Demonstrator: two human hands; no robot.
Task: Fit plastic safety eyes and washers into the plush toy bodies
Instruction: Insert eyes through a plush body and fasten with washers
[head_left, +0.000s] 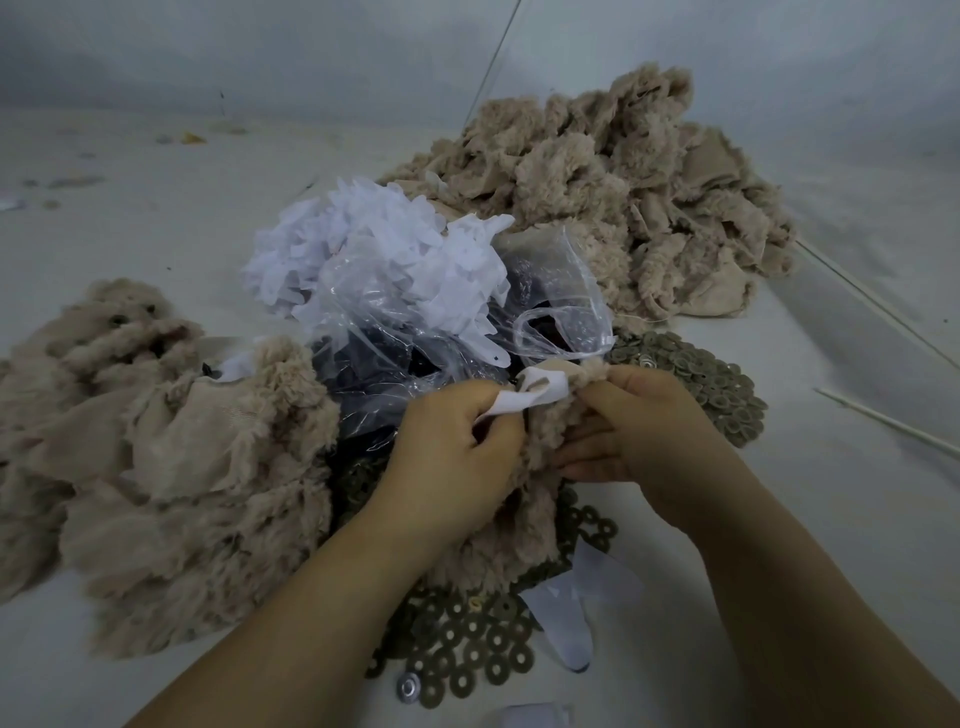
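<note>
A beige plush body (540, 441) is held between both hands at the centre of the head view. My left hand (452, 447) pinches a white fabric piece (540, 392) against the plush's top edge. My right hand (639, 436) grips the plush from the right, fingers curled into the fur. Brownish round washers (467, 644) lie scattered under and below my hands, and more washers (711, 384) are heaped to the right. A clear plastic bag (395, 364) behind my hands holds dark parts that I cannot make out. No safety eye is plainly visible in my fingers.
A pile of beige plush bodies (156, 457) lies at the left and a larger pile (623, 197) at the back right. White fabric cut pieces (374, 244) are heaped on the bag. Thin white sticks (893, 431) lie at the right on the pale table (130, 208).
</note>
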